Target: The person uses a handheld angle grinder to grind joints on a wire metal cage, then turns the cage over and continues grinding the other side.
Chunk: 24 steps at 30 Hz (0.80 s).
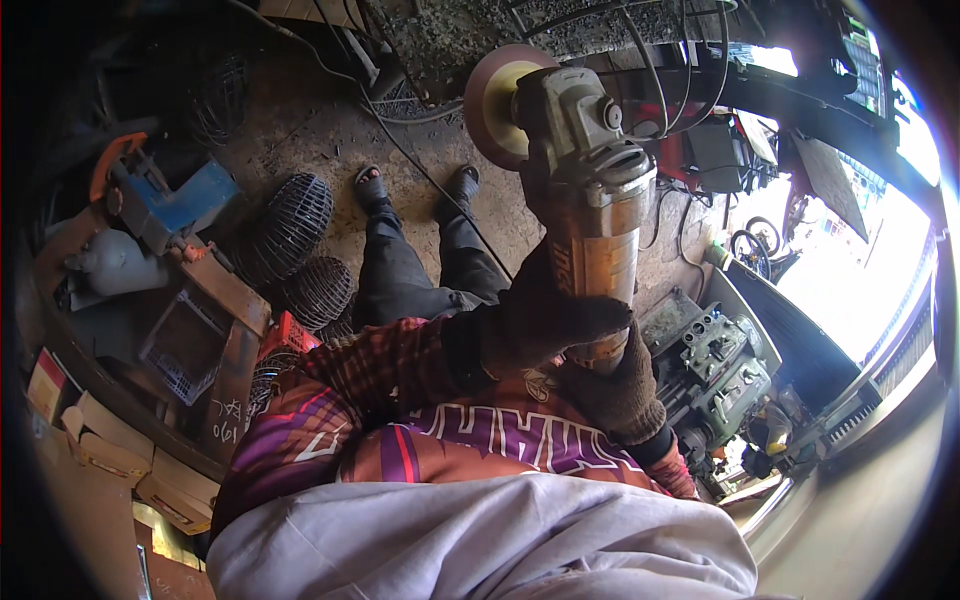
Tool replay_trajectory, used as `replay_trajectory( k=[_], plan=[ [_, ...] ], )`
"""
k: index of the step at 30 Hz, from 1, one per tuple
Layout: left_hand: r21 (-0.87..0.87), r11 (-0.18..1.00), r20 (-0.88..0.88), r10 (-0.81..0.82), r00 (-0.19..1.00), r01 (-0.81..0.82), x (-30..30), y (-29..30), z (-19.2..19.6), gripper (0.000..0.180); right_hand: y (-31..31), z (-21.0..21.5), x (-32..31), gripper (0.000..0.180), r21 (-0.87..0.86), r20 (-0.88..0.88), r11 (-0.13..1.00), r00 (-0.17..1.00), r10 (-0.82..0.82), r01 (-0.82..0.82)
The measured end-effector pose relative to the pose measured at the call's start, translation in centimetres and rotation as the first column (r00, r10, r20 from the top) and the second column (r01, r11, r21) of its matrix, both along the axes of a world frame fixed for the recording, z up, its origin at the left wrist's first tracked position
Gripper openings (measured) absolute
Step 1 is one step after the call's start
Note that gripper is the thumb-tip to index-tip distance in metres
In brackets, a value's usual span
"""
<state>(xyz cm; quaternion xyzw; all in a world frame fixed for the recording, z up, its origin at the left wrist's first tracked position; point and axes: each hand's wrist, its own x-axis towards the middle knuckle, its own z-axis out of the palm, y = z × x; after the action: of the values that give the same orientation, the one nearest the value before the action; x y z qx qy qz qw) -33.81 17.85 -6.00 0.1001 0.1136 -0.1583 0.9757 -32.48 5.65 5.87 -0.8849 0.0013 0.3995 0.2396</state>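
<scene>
An angle grinder [600, 240] with a worn orange body and grey metal head is held up in front of me, its round disc [492, 110] at the far end. My left hand [545, 310], in a dark glove, closes around the grinder's body, thumb across its near side. Around the rear end of the tool, my right hand [622, 392] is closed in a brown knitted glove; some of its fingers are hidden. The disc's pale inner face is in sight, close to the edge of a dark, cluttered workbench [450, 45].
Several round wire cages [292, 225] lie at the left, near a blue-and-orange machine [180, 200] and a grey crate [185, 345]. A black cable [430, 178] crosses the floor by my feet. Heavy grey machinery [715, 365] stands at the right, before a bright opening.
</scene>
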Motion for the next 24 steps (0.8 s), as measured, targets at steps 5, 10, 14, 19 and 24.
replay_trajectory(
  k=[5,10,14,19,24],
  plan=[
    [0.05,0.999,0.004,-0.009,1.0,0.009,0.3,0.6,0.2,0.063,0.3,0.0,0.2,0.07,0.005,0.001,1.0,1.0,-0.011,0.011],
    [0.113,0.992,-0.025,-0.049,0.998,0.052,0.6,1.7,1.1,0.058,1.2,0.4,0.6,0.071,0.026,-0.011,0.999,0.999,-0.034,0.035],
    [0.059,0.995,-0.038,-0.084,0.996,0.086,0.9,2.1,1.6,0.072,0.6,0.6,0.7,0.071,0.069,-0.041,0.995,0.997,-0.071,0.074],
    [0.014,0.996,-0.073,-0.082,0.994,0.083,1.0,1.9,1.9,0.071,0.1,0.9,1.0,0.073,0.077,-0.095,0.992,0.991,-0.094,0.101],
    [0.019,0.995,-0.071,-0.093,0.993,0.094,1.0,1.9,1.9,0.072,-0.2,1.0,1.0,0.073,0.017,-0.083,0.998,0.995,-0.052,0.053]
  ],
)
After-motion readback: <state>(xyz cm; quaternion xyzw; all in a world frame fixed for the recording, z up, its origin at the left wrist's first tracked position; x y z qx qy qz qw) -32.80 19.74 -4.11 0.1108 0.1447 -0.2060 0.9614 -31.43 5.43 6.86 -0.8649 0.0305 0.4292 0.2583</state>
